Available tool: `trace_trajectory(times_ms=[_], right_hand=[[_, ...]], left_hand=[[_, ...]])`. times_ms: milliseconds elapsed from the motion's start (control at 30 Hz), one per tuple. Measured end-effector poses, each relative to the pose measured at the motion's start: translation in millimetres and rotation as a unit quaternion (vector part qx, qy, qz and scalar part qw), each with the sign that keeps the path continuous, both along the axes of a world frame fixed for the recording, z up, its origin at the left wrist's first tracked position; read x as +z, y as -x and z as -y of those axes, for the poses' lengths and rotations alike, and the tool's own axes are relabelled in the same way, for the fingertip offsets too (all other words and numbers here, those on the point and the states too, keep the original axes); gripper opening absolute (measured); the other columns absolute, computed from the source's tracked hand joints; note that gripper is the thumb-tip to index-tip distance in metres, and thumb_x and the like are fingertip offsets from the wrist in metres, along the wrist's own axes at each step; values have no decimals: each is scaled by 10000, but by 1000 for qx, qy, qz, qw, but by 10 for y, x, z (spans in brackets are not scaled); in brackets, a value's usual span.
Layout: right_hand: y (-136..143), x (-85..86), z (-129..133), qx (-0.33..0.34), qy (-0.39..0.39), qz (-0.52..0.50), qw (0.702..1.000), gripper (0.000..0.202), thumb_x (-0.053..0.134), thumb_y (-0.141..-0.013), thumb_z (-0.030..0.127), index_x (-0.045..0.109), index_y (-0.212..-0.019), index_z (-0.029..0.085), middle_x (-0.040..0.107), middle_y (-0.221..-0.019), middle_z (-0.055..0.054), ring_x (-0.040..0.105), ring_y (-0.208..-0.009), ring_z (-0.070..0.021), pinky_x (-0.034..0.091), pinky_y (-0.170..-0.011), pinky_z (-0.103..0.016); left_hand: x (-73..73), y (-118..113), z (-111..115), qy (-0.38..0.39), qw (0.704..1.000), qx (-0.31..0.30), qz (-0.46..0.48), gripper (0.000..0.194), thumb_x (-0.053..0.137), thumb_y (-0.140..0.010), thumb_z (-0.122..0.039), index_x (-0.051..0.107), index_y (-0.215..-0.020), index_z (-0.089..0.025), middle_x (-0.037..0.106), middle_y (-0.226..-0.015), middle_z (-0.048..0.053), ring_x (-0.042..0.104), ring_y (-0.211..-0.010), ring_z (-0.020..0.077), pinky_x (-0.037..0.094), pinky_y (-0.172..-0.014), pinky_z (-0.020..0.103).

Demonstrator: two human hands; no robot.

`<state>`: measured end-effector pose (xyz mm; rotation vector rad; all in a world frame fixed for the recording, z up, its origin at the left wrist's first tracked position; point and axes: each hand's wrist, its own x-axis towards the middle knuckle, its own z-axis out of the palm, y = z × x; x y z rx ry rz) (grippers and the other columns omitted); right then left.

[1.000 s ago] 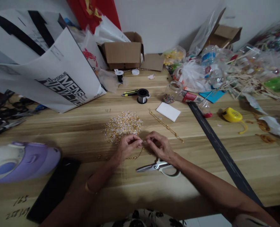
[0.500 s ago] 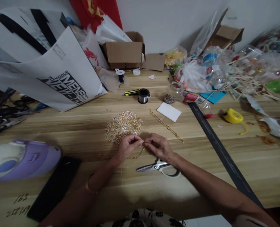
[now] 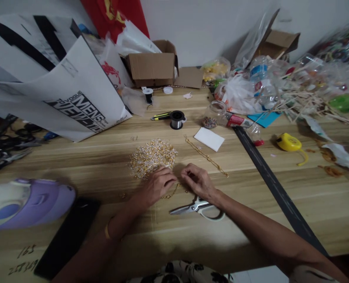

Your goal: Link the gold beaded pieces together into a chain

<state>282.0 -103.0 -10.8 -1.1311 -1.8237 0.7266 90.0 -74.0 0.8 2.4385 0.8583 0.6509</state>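
My left hand (image 3: 161,182) is closed in a pinch at the front edge of a heap of gold-and-clear beads (image 3: 152,156). A short gold chain (image 3: 172,193) runs down from its fingertips and curves back under the hand. Just to the right, my right hand (image 3: 198,181) is also pinched; whatever lies between its fingertips is too small to make out. A narrow gap separates the two hands. Scissors (image 3: 196,207) with pale handles lie below my right hand, blades pointing left. Beyond that hand, a longer gold chain (image 3: 206,156) stretches diagonally over the table.
A wire spool (image 3: 177,120), a yellow-black cutter (image 3: 161,116), a white card (image 3: 209,139) and a bead jar (image 3: 214,114) stand or lie farther back. A black strip (image 3: 268,177) and yellow tape measure (image 3: 288,142) are right; a black phone-like slab (image 3: 68,237) is left.
My hands, whose fingertips met half a second ago, have come slightly apart. My left hand has turned more palm-down, with the short chain's end still at its fingertips.
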Motion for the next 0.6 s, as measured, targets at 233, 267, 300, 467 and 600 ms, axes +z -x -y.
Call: trace_trajectory(times_ms=[233, 267, 300, 467, 600], right_hand=[[-3, -15, 3, 0, -1, -2, 1000, 84, 508, -861, 196, 549, -791, 175, 548, -718, -20, 519, -647, -133, 404, -589, -240], [-3, -12, 3, -1, 0, -2, 1000, 83, 508, -861, 195, 548, -792, 175, 548, -719, -20, 518, -646, -132, 403, -589, -239], [-3, -9, 3, -1, 1, -1, 1000, 83, 507, -861, 193, 547, -791, 174, 548, -718, -19, 517, -645, -131, 401, -588, -239], [-5, 0, 2, -2, -3, 0, 1000, 90, 505, -859, 189, 544, -780, 171, 541, -703, -17, 508, -633, -130, 394, -580, -238], [-5, -4, 1, -2, -2, 2, 1000, 90, 508, -859, 194, 553, -786, 170, 549, -710, -20, 510, -633, -130, 395, -578, -238]], left_hand=[[34, 29, -40, -32, 995, -49, -77, 187, 508, -869, -204, 684, -835, -155, 628, -814, 57, 503, -833, 180, 417, -755, 305], [38, 29, -44, -33, 995, -53, -80, 191, 504, -871, -206, 685, -834, -155, 625, -813, 57, 501, -833, 178, 416, -759, 306], [42, 28, -49, -33, 994, -57, -82, 194, 502, -873, -206, 685, -834, -154, 623, -811, 57, 501, -834, 177, 415, -764, 306], [45, 27, -71, -34, 993, -62, -95, 186, 510, -868, -207, 688, -848, -156, 611, -799, 59, 499, -824, 176, 412, -755, 299], [36, 34, -87, -37, 991, -74, -102, 187, 496, -877, -217, 676, -860, -168, 603, -798, 47, 499, -813, 171, 404, -767, 302]])
